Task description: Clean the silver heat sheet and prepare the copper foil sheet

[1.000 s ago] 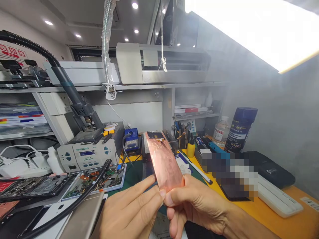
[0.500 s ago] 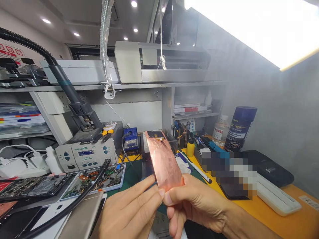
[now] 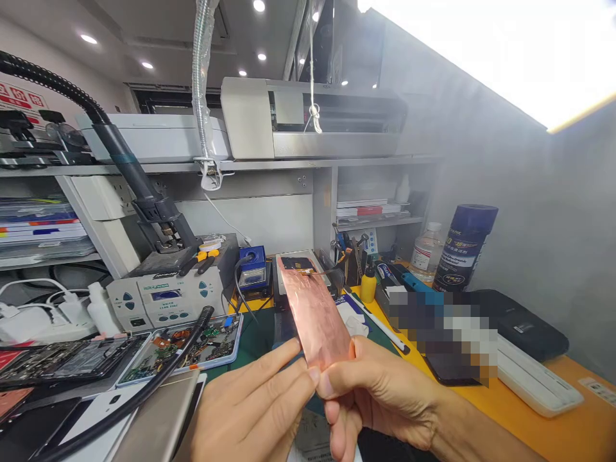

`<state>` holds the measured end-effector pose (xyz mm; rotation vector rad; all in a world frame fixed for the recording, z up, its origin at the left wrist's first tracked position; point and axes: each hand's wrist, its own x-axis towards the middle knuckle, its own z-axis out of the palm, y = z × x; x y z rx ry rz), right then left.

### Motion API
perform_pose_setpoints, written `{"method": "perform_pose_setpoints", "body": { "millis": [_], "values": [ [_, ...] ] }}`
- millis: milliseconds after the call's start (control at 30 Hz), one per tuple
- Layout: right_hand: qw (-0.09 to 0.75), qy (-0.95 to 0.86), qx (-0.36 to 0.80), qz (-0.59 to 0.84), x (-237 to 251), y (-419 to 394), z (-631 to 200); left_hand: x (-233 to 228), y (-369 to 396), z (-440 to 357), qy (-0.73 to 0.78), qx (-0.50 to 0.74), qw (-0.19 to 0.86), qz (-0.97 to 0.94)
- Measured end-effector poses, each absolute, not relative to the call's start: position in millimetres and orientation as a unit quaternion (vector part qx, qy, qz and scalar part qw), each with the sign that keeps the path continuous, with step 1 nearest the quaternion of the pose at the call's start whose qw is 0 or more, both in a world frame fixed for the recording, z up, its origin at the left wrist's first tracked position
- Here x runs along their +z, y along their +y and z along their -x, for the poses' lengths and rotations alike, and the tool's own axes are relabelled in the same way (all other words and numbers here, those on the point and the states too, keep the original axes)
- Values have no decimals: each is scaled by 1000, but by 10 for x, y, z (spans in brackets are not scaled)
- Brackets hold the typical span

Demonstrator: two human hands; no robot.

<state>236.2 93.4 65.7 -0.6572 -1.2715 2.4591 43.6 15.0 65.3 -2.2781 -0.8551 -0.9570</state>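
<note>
While pinched: two hands (image 3: 308, 404), one copper sheet (image 3: 315, 314)

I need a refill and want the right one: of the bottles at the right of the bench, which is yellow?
The small yellow bottle with a dark tip, beside the tool holder. The clear bottle and dark blue can stand further right.

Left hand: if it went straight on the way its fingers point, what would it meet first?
The left hand points up-right; its fingertips already touch the copper panel pinched by the right hand, so that comes first.
</note>
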Motion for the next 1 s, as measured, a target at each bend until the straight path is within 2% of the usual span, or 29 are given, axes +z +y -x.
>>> {"method": "perform_pose_setpoints", "body": {
  "millis": [267, 633, 1000],
  "values": [
    [146, -442, 852, 239, 654, 952, -2361, 616, 157, -404, -309, -304, 264, 861],
    [148, -440, 851, 245, 664, 939, -2372, 651, 167, -458, -319, -348, 279, 836],
    [147, -420, 866, 227, 598, 950, -2368, 595, 143, -418, -319, -326, 263, 850]
  ]
}}
